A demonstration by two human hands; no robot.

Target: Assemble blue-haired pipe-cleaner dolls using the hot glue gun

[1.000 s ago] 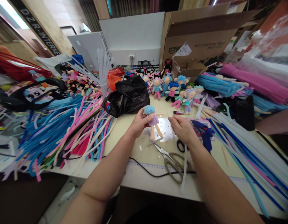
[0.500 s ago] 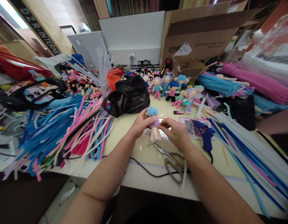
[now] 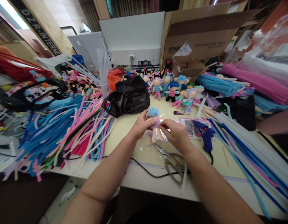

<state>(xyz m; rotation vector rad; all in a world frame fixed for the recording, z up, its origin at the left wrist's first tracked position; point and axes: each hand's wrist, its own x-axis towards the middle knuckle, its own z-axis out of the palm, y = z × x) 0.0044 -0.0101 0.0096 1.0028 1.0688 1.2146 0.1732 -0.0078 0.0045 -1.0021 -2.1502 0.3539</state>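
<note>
A small pipe-cleaner doll (image 3: 153, 112) with blue hair, a lilac body and beige legs is held upright above the table. My left hand (image 3: 143, 123) grips it round the body from the left, thumb across the front. From the right, my right hand (image 3: 175, 132) pinches at the doll's lilac side with thumb and fingertips; whether a small strip lies between them I cannot make out. Below the hands lie scissors (image 3: 170, 160) with olive handles, blades slightly apart. A blue glue gun (image 3: 205, 135) rests to the right of my right hand.
Blue, pink and beige pipe cleaners (image 3: 64, 127) cover the left side; white and blue ones (image 3: 246, 149) lie at right. A black plastic bag (image 3: 132, 95) sits behind my left hand. Finished dolls (image 3: 173, 90) stand at the back before a cardboard box (image 3: 197, 34). A black cable (image 3: 146, 171) crosses the front.
The doll has tilted and shifted very slightly, its legs swinging a little to the right. Both hands keep nearly the same place.
</note>
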